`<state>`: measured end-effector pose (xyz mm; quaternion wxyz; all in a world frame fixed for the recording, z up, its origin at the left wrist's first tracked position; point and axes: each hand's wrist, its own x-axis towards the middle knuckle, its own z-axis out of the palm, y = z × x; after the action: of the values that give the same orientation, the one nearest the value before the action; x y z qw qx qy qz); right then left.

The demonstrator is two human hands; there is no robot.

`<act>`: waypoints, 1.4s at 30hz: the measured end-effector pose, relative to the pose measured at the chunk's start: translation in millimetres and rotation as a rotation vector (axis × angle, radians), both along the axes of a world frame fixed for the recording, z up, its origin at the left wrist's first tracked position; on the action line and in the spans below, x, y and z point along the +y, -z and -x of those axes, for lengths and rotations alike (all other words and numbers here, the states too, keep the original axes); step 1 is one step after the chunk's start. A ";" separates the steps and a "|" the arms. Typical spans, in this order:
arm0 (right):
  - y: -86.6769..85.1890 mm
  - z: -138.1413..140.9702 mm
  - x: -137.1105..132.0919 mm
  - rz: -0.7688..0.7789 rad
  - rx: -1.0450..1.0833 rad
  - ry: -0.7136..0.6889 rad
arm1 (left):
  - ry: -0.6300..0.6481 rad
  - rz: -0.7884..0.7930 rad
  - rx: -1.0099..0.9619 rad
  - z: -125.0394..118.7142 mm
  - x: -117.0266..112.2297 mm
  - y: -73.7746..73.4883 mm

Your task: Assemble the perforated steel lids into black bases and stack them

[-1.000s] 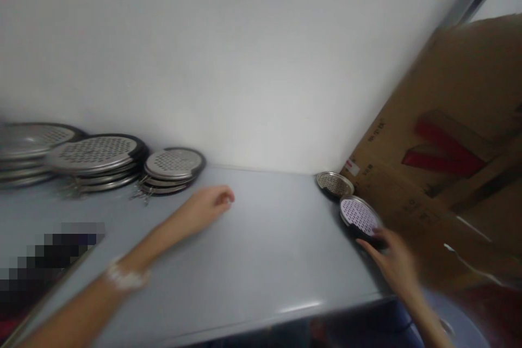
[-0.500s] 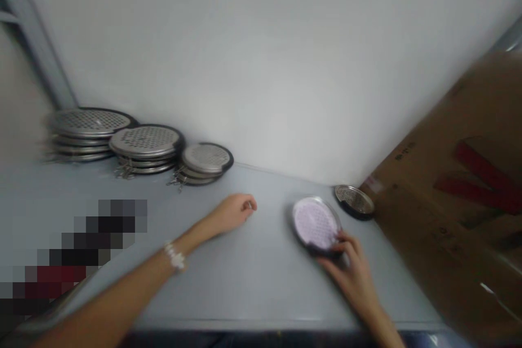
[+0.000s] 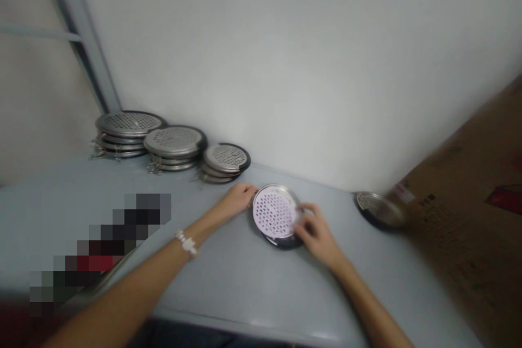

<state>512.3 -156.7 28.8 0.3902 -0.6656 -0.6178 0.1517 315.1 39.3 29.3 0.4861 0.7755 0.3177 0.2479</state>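
Note:
A round perforated disc (image 3: 274, 216) with a pale lilac face, a shiny metal rim and a black edge is between my hands, tilted toward me just over the table. My left hand (image 3: 238, 199), with a white bracelet on its wrist, pinches the upper left rim. On the opposite side my right hand (image 3: 320, 234) has its fingers curled round the right edge, the thumb near the face. A similar perforated disc (image 3: 379, 211) lies farther right, blurred.
Stacks of perforated metal discs stand along the wall at left: a large stack (image 3: 130, 125), a medium stack (image 3: 175, 141) and a small stack (image 3: 226, 157), with small metal clasps on them. A cardboard box (image 3: 457, 228) borders the grey table (image 3: 228, 293) at right.
The lilac-faced disc has moved left in my right hand to meet my left hand, which now grips its rim. The view has turned a little right.

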 end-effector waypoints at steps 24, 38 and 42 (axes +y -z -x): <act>8.7 -76.3 9.5 0.000 -0.073 0.365 | -0.177 -0.373 0.359 36.5 29.5 -23.5; 14.7 -80.8 11.1 0.036 -0.186 0.343 | 0.576 -0.540 0.122 -3.2 -61.3 -16.4; 13.0 -112.6 -3.3 0.030 -0.248 0.473 | 0.615 -0.452 0.194 9.5 -47.4 -26.4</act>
<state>624.8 -160.0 15.8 0.3259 -0.8107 -0.4860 -0.0171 305.6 -8.1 55.7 0.3224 0.9418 0.0526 0.0800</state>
